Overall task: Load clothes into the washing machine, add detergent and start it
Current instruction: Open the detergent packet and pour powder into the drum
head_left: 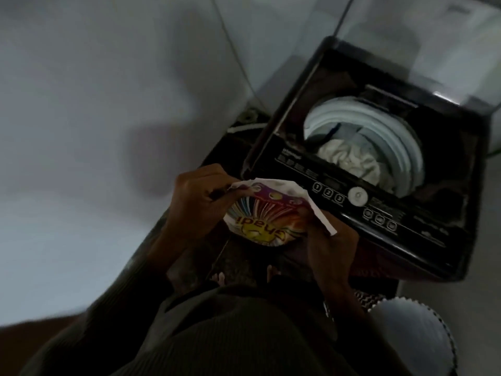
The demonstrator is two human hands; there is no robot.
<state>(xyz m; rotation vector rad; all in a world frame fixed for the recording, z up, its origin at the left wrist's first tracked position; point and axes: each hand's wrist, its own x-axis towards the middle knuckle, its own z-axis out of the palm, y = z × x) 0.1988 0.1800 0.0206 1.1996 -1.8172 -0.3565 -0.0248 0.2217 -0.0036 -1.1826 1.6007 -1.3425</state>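
Observation:
A dark top-loading washing machine (298, 147) stands at the right with its lid up. Pale clothes (349, 161) lie inside its white drum (390, 131). In front of its control panel (379, 213) I hold a colourful detergent packet (268, 215) with both hands. My left hand (200, 202) pinches the packet's top left corner. My right hand (330, 251) grips its right side, where a white torn flap sticks out. The packet's mouth looks open at the top.
A white wall (108, 104) fills the left side, with a thin cable (230, 42) running down it. A white laundry basket (412, 335) with a scalloped rim sits at the lower right. My bare toes (219, 278) show on the dark floor below the packet.

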